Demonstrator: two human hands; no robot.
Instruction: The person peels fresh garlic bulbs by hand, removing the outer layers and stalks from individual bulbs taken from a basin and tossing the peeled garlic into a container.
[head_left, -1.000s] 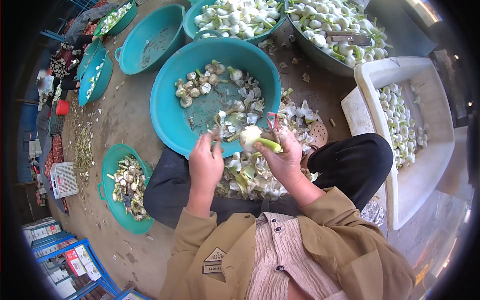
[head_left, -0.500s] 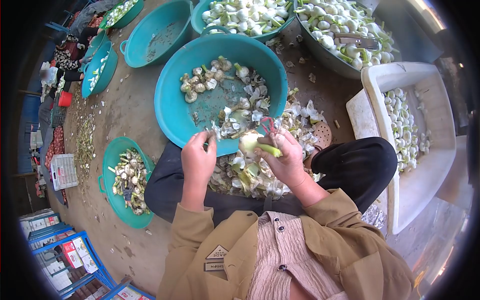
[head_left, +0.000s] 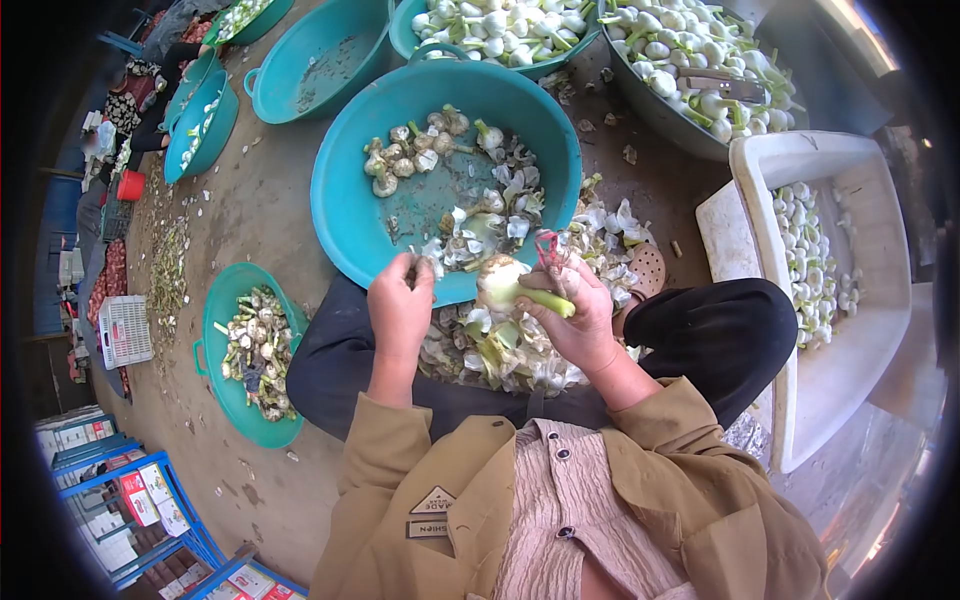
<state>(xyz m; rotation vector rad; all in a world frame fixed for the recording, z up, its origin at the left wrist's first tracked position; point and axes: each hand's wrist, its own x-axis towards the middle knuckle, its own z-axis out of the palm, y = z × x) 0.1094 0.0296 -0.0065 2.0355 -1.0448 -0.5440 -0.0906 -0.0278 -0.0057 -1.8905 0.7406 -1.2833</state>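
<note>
My right hand [head_left: 575, 315] is wrapped round a garlic bulb [head_left: 499, 284] with a short green stem, and a red-handled tool [head_left: 548, 252] sticks up from the same hand. To its left, my left hand [head_left: 402, 296] is closed in a pinch, with a bit of pale skin at its fingertips. Both hands are over the near rim of a large teal basin [head_left: 345, 225]. Unpeeled bulbs [head_left: 420, 148] lie at the basin's far side, and loose peels [head_left: 515, 205] lie at its right. More peels [head_left: 510, 350] are heaped below my hands, between my legs.
A smaller green basin [head_left: 222, 375] of unpeeled garlic stands at left. Basins [head_left: 325, 65] and a metal bowl [head_left: 640, 105] of peeled bulbs are beyond. At right stands a white tub [head_left: 855, 330] with bulbs. Another person [head_left: 125, 110] sits far left, near a white crate [head_left: 126, 331].
My left hand's fingers have closed from a looser spread into a pinch, a little left of the bulb. My right hand still holds the bulb and tool. The view has shifted slightly.
</note>
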